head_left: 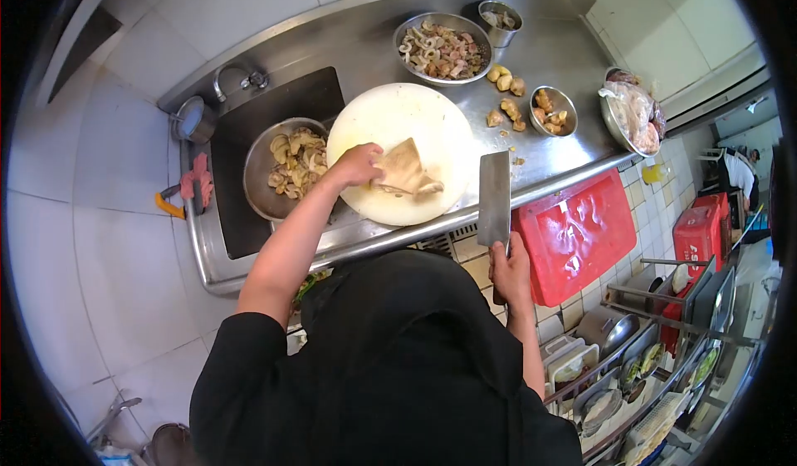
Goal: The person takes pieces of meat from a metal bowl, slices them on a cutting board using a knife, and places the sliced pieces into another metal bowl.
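Note:
A round white cutting board [365,117] lies on the steel counter with a flat tan piece of meat [403,167] on it. My left hand [359,165] grips the left edge of this meat, fingers curled. In my right hand [512,273] is a cleaver [495,192], held by its handle with the blade pointing away from me, just right of the board and apart from the meat. Left of the board, a steel bowl [256,179] holds cut tan pieces at the sink.
Behind the board stands a colander [407,26] of sliced meat beside a small steel pot [508,41]. Ginger pieces [508,82] and a small bowl [569,109] lie to the right, then a bowl of bagged meat [618,125]. A red plastic lid [573,233] is below the counter edge.

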`<action>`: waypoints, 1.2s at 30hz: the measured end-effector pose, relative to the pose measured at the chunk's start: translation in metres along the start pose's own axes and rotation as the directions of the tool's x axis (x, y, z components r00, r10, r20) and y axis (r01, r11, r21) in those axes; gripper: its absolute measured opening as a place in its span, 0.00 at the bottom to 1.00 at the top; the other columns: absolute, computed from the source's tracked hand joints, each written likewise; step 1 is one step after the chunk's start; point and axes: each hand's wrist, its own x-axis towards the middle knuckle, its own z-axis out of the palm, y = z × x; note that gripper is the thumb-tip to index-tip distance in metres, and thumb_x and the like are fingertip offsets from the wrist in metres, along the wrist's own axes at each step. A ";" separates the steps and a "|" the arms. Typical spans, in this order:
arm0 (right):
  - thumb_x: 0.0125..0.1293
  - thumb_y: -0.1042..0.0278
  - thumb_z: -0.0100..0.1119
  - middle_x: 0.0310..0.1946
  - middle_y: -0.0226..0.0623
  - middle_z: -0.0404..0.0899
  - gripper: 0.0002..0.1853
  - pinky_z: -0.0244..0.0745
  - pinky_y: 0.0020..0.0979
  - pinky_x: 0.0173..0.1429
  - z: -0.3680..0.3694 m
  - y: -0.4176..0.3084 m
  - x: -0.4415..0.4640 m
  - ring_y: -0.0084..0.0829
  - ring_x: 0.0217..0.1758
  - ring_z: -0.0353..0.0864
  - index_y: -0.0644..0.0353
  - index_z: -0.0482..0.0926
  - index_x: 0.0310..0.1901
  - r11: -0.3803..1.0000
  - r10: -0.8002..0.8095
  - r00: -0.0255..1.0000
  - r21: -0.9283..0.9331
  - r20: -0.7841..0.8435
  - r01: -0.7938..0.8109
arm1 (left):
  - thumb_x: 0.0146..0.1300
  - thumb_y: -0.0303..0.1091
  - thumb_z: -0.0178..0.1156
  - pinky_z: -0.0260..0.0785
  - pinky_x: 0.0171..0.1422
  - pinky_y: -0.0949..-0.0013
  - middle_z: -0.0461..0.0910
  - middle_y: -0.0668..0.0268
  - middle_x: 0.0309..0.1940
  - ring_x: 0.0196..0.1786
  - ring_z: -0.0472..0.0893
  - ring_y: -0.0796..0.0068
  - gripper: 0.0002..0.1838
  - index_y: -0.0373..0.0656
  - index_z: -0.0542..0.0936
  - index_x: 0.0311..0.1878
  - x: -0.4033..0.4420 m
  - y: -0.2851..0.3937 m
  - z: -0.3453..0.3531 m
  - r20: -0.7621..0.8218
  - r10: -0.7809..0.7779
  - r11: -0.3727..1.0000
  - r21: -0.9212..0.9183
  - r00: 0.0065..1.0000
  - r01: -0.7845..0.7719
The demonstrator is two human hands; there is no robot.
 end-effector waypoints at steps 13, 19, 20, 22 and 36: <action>0.81 0.64 0.59 0.27 0.49 0.84 0.11 0.77 0.41 0.36 0.019 -0.003 0.014 0.41 0.29 0.87 0.61 0.80 0.55 0.948 -0.083 0.992 -0.298 0.097 0.109 | 0.59 0.25 0.65 0.68 0.40 0.73 0.79 0.73 0.29 0.34 0.75 0.83 0.08 0.38 0.85 0.42 -0.009 -0.011 0.031 -0.188 0.142 0.966 -0.186 0.972 -0.177; 0.82 0.66 0.58 0.27 0.44 0.83 0.09 0.76 0.40 0.36 0.010 -0.003 0.005 0.35 0.28 0.85 0.61 0.79 0.54 0.969 -0.080 0.996 -0.231 0.051 0.089 | 0.60 0.27 0.60 0.67 0.39 0.73 0.80 0.74 0.28 0.34 0.75 0.84 0.08 0.38 0.86 0.39 -0.051 0.072 -0.051 0.109 0.361 0.920 -0.204 0.926 -0.335; 0.82 0.66 0.58 0.27 0.42 0.83 0.08 0.76 0.39 0.36 0.008 0.000 0.003 0.32 0.28 0.83 0.61 0.79 0.54 0.972 -0.081 0.996 -0.218 0.034 0.087 | 0.59 0.27 0.60 0.68 0.39 0.72 0.81 0.73 0.28 0.34 0.75 0.83 0.08 0.38 0.86 0.39 -0.057 0.096 -0.066 0.209 0.316 0.948 -0.023 0.925 -0.319; 0.82 0.67 0.58 0.26 0.39 0.82 0.08 0.75 0.37 0.36 0.005 0.001 0.000 0.30 0.28 0.82 0.61 0.79 0.54 0.976 -0.071 0.997 -0.207 0.018 0.073 | 0.58 0.27 0.60 0.69 0.40 0.71 0.82 0.72 0.28 0.34 0.76 0.81 0.09 0.38 0.87 0.39 -0.047 0.119 -0.074 0.296 0.255 0.936 0.162 0.920 -0.312; 0.81 0.63 0.56 0.38 0.63 0.85 0.12 0.78 0.58 0.47 0.008 -0.028 -0.015 0.70 0.43 0.85 0.60 0.76 0.58 0.901 -0.123 0.992 -0.418 0.013 0.117 | 0.62 0.31 0.68 0.74 0.72 0.54 0.79 0.48 0.63 0.67 0.80 0.47 0.20 0.40 0.80 0.57 0.008 0.050 0.026 -0.024 0.368 0.803 0.512 0.930 -0.305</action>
